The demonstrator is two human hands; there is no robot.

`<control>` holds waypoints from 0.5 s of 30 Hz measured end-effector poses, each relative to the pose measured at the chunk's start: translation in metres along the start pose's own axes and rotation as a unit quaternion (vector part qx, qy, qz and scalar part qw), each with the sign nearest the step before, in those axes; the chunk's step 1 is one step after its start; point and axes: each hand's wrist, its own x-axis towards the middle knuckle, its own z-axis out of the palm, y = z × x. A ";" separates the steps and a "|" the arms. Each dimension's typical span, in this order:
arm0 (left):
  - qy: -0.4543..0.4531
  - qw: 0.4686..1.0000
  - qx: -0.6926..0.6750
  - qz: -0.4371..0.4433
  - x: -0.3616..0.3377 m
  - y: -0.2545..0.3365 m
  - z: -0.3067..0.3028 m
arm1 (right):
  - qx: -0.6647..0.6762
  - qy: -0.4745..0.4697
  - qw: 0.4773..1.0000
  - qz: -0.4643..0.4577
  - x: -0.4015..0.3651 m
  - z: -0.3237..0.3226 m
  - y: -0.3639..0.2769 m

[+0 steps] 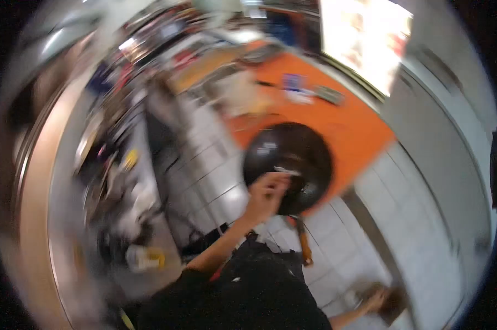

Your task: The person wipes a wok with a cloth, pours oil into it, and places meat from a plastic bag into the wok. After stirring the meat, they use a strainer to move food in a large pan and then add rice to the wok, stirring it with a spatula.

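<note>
Wok and hands, viewed from above. We find the dark, round wok at the near end of the orange desk, its outline overlapping the desk's near edge; whether its whole base rests there we cannot tell. The left hand reaches in from the near left and lies over the wok's near-left part, so that most of the bowl extends far and right of it. Its fingers are bent inward; at their tips we note a pale streak, but cannot tell whether it is pinched or merely lies behind them.

The orange-brown handle shows at the wok's near rim, its long axis running toward the near side and slightly right. We place it near and right of the left hand, between the two hands.

The right hand is low at the near right, well apart from the wok, beside or against a brown object; blur hides its grip. Of the two, we judge the left hand clearly the nearer to the wok.
</note>
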 end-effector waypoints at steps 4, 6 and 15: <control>0.065 0.995 -0.043 0.069 0.006 -0.011 -0.090 | 0.046 0.102 0.932 -0.344 -0.103 0.138 -0.207; 0.099 0.990 -0.053 0.083 0.016 -0.007 -0.121 | 0.043 -0.074 0.980 -0.180 -0.163 0.175 -0.339; 0.337 0.920 -0.141 0.146 0.017 -0.054 -0.362 | 0.095 -0.479 0.642 -0.591 -0.610 0.342 -0.582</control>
